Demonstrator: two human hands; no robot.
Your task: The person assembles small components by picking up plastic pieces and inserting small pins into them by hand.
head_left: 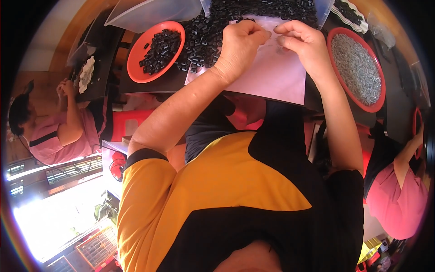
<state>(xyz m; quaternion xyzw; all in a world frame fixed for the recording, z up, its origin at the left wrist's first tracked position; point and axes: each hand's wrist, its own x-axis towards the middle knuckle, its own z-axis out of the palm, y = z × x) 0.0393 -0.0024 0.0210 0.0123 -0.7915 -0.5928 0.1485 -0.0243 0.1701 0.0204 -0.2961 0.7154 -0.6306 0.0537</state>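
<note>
Over a pale pink sheet (pixel 276 81) at the table's front, my two hands are held close together, fingertips facing each other. My left hand (pixel 242 41) is closed, thumb and fingers pinched; whatever lies between the tips is too small or hidden to name. Across a small gap, my right hand (pixel 302 38) has its thumb and fingers curved and apart, with nothing plainly visible between them. Beside my left hand spreads a heap of small black plastic pieces (pixel 199 45), reaching up past both hands.
A red-orange bowl (pixel 133 59) of black pieces stands left. To the right, another red-orange bowl (pixel 381 86) holds small clear or silvery pieces. A translucent bin (pixel 154 16) lies behind the heap. White scalloped trays sit farther out. One person (pixel 68 131) sits left, another (pixel 398 195) right.
</note>
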